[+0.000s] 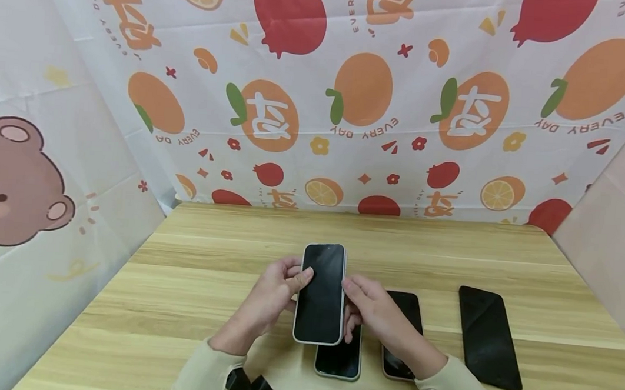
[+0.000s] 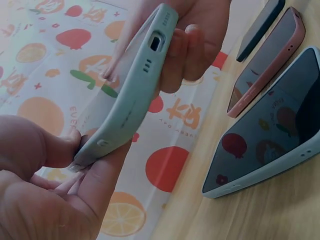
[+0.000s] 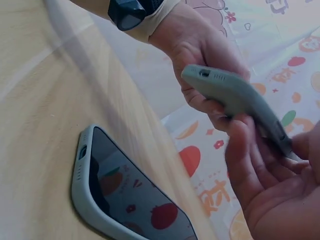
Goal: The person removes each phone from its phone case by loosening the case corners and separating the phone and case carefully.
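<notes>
Both hands hold up a black-screened phone in a pale green case (image 1: 320, 295), tilted above the table. The left hand (image 1: 272, 296) grips its left edge, thumb on the screen; in the left wrist view that hand (image 2: 55, 185) pinches the case (image 2: 125, 110). On the right edge, the right hand (image 1: 378, 310) has its thumb at the side and fingers curled behind; the right wrist view shows this hand (image 3: 280, 195) against the case (image 3: 225, 92). Beneath, partly covered in the head view, a second phone in a pale green case (image 1: 338, 361) lies on the table.
A phone in a pink case (image 1: 400, 364) lies partly under the right forearm. Farther right is a larger black phone (image 1: 490, 340). The wooden table (image 1: 210, 231) ends at a fruit-print cloth (image 1: 314, 154) behind, with a bear-print cloth (image 1: 16, 185) at left.
</notes>
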### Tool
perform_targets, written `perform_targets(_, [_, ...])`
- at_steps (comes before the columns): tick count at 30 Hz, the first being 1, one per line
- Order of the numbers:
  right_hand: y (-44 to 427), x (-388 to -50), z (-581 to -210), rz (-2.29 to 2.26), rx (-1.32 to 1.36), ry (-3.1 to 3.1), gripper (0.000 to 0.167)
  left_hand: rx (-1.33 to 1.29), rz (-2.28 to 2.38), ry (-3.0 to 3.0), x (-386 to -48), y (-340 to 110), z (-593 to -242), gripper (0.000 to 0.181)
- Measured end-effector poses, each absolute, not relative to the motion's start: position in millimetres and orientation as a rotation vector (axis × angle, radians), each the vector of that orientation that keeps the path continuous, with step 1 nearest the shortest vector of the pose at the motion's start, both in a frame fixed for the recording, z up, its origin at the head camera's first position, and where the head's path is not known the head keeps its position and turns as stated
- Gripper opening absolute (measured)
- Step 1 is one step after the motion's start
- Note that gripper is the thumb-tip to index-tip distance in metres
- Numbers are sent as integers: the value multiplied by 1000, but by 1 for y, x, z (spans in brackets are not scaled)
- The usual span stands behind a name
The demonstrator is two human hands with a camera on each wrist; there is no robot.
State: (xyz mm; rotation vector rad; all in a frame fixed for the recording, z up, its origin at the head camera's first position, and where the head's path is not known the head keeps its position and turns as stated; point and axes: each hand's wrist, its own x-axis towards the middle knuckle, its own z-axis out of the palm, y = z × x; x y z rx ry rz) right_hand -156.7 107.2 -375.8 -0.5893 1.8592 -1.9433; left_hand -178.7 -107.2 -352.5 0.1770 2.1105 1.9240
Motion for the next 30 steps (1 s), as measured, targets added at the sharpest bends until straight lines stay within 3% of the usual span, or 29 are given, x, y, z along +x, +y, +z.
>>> perform_targets(11, [117,-141,-376,-1850,-655,1684,33,135,1999,2122,-179,-106,-352,30])
perform_targets(16, [118,-139,-378,-1893,-779,1599,39,128,2037,2112,-178,-106,-351,30])
perform_targets(30, [117,-141,-392,-1985,-1054,1522,35,168,2065,2017,-177,-109,-345,29])
